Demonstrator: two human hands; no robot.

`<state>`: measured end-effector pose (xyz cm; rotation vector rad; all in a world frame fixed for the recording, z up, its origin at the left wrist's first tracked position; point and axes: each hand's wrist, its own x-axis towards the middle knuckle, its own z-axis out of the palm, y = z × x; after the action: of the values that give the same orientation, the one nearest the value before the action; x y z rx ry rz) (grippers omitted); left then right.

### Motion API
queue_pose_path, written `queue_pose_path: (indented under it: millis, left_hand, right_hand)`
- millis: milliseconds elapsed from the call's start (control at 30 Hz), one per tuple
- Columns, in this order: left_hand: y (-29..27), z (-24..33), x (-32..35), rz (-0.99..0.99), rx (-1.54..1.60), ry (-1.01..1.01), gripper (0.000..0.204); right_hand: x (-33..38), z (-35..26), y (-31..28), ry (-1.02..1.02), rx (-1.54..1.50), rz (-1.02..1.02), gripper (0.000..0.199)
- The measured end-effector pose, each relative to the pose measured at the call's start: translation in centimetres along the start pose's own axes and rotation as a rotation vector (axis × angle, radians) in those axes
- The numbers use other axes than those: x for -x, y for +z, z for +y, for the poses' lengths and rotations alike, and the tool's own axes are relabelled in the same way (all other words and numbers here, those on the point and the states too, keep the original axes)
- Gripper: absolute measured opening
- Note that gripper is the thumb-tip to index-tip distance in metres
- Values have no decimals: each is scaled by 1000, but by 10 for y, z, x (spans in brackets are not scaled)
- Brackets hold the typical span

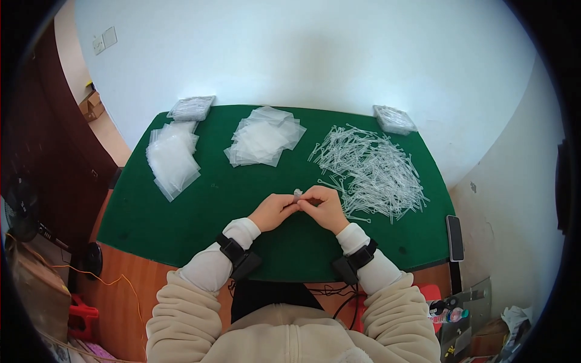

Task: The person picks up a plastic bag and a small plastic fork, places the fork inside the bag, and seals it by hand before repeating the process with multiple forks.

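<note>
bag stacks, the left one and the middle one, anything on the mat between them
Nothing: between the left stack and the middle stack, the head view shows only bare green mat.

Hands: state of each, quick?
Left hand: closed, pinching the small clear plastic piece.
Right hand: closed on the same piece.

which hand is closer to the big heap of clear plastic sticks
Right. The right hand sits at the edge of the heap of clear plastic sticks; the left hand is farther off, on the right hand's other side.
</note>
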<state>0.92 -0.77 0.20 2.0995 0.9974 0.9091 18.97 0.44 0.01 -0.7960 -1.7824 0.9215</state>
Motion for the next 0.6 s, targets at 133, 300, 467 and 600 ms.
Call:
queue_pose_path:
  millis: [133,300,467,600]
  left_hand:
    - [-1,-1,6,15,-50,3,19]
    - [1,-3,3,22,-33,21,20]
    - [-1,-6,4,30,-75,18,19]
    - [-8,-10,-5,142,149,-14,18]
  right_hand:
    - [2,2,-1,-62,109,6,4]
    - [4,3,1,12,97,-9,5]
    - [-1,-2,0,158,-139,13,17]
    - [-19,14,-4,163,-99,65,22]
